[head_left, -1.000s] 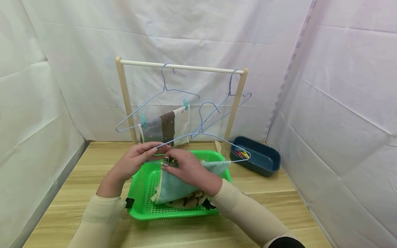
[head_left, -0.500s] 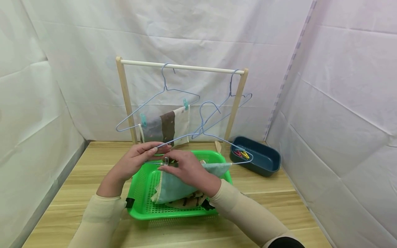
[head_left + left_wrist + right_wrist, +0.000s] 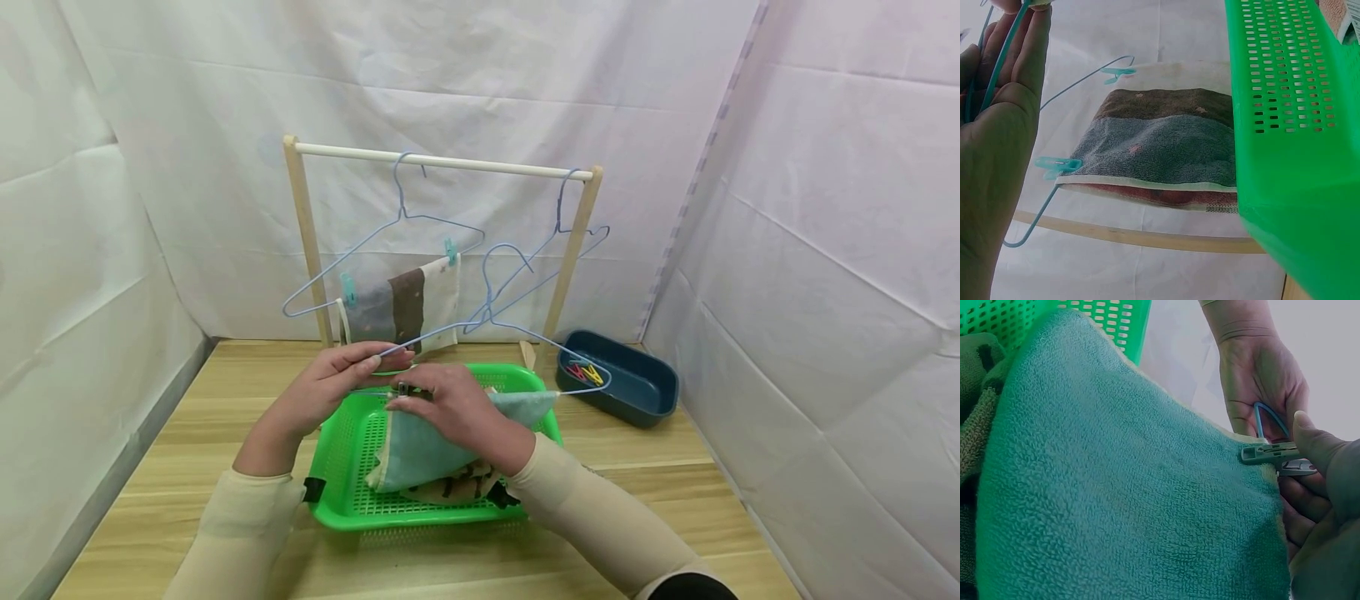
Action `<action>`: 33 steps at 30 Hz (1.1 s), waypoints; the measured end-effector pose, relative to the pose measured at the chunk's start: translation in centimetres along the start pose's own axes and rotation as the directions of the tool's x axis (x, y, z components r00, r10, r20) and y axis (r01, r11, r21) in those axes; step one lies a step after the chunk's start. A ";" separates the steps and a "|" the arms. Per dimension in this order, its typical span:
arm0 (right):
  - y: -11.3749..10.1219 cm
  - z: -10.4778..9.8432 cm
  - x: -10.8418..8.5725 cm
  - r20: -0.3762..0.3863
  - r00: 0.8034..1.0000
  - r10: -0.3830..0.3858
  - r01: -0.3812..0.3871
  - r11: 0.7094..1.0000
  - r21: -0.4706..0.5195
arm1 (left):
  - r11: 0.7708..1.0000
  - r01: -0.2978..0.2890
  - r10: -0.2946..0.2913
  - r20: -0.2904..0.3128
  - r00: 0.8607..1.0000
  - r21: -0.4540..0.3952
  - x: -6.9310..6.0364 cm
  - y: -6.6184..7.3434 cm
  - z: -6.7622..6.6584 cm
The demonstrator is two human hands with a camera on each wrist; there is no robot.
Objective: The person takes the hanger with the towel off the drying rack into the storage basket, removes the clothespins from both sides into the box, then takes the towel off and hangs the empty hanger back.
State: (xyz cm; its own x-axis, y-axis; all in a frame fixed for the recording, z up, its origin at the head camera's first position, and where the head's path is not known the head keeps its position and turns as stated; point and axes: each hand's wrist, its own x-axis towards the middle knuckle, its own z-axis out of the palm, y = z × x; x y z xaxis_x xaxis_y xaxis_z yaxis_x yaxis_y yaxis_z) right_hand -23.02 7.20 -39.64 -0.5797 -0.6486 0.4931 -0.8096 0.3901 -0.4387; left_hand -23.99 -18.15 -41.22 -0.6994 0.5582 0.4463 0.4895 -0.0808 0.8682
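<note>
My left hand (image 3: 324, 388) holds one end of a blue wire hanger (image 3: 431, 336), its fingers about the wire. A light-blue terry towel (image 3: 427, 454) is draped over the hanger's lower bar and hangs down into the green basket (image 3: 375, 525). My right hand (image 3: 459, 406) pinches a clothespin (image 3: 1272, 452) between thumb and fingers. In the right wrist view the clothespin's jaws sit over the towel's corner at the bar, close to my left hand. The left wrist view shows the left palm (image 3: 1004, 137) with the wire crossing it.
Behind stands a drying rack (image 3: 487, 167) with a striped towel (image 3: 408, 308) clipped to a hanger. Another blue hanger (image 3: 557, 218) hangs at the rack's right end. A dark-blue bin (image 3: 626, 408) holds several clothespins (image 3: 592, 375). A patterned brown cloth (image 3: 453, 487) lies in the basket.
Both hands stay nearly in place. The clothespin between my right fingers has tilted slightly. The hanger's right end has shifted a little.
</note>
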 end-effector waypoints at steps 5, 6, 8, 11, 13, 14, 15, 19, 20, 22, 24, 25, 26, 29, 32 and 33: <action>0.3 0.1 0.0 -0.033 0.999 -0.032 0.032 0.999 -0.017 | 1.000 -0.015 0.015 0.008 1.000 -0.007 0.0 -0.3 -0.1; 0.4 0.1 0.0 -0.041 0.998 -0.043 0.042 0.999 -0.021 | 1.000 -0.017 0.017 0.009 1.000 -0.011 0.1 -0.4 -0.1; 0.5 0.1 0.0 -0.054 0.996 -0.066 0.064 0.998 -0.028 | 1.000 -0.018 0.018 0.010 1.000 -0.012 0.1 -0.4 -0.1; 0.6 0.2 0.1 -0.072 0.993 -0.096 0.094 0.995 -0.024 | 1.000 -0.009 0.009 0.005 1.000 -0.016 0.1 -0.3 -0.1; 0.7 0.2 0.0 -0.084 0.991 -0.106 0.105 0.994 -0.022 | 1.000 -0.008 0.008 0.003 1.000 -0.016 0.1 -0.3 -0.1; 0.7 0.2 0.0 -0.092 0.990 -0.109 0.107 0.994 -0.020 | 1.000 -0.012 0.012 0.004 1.000 -0.016 0.1 -0.3 -0.1; 0.8 0.2 0.0 -0.100 0.989 -0.108 0.107 0.994 -0.017 | 1.000 -0.013 0.013 0.003 1.000 -0.019 0.0 -0.3 -0.1; 0.8 0.3 0.0 -0.141 0.985 -0.103 0.102 0.995 -0.009 | 0.999 -0.035 0.035 0.010 0.999 -0.030 0.0 -0.4 -0.2; 0.8 0.3 0.0 -0.152 0.983 -0.101 0.101 0.995 -0.006 | 0.999 -0.039 0.039 0.010 0.999 -0.032 0.0 -0.4 -0.2; 0.8 0.4 0.0 -0.172 0.980 -0.101 0.104 0.995 0.004 | 0.998 -0.046 0.046 0.010 0.999 -0.035 0.0 -0.5 -0.1; 0.8 0.3 -0.1 -0.188 0.976 -0.106 0.110 0.994 0.007 | 0.998 -0.046 0.047 0.007 0.999 -0.039 0.1 -0.5 -0.1; 0.8 0.3 -0.1 -0.194 0.975 -0.111 0.115 0.993 0.008 | 0.998 -0.048 0.048 0.007 0.999 -0.039 0.1 -0.4 -0.1; 0.8 0.2 -0.2 -0.200 0.973 -0.117 0.122 0.993 0.010 | 0.998 -0.046 0.046 0.006 0.999 -0.038 0.1 -0.4 -0.1; 0.7 0.0 -0.4 -0.212 0.969 -0.128 0.133 0.991 0.008 | 0.999 -0.033 0.033 -0.004 0.999 -0.026 0.0 -0.2 -0.1; 0.6 -0.5 -0.6 -0.217 0.967 -0.134 0.140 0.990 0.011 | 1.000 -0.017 0.016 -0.017 1.000 -0.003 -0.1 0.1 -0.2; 0.6 -0.7 -0.7 -0.219 0.966 -0.135 0.140 0.990 0.007 | 1.000 -0.013 0.013 -0.020 1.000 0.003 -0.1 0.1 -0.2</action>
State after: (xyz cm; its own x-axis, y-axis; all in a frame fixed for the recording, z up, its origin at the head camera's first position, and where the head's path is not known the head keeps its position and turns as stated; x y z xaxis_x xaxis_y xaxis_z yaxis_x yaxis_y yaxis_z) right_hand -23.16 8.32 -39.66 -0.4716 -0.5364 0.6999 -0.8818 0.2909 -0.3712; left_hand -23.93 -18.38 -41.12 -0.7030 0.5406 0.4621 0.5005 -0.0855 0.8615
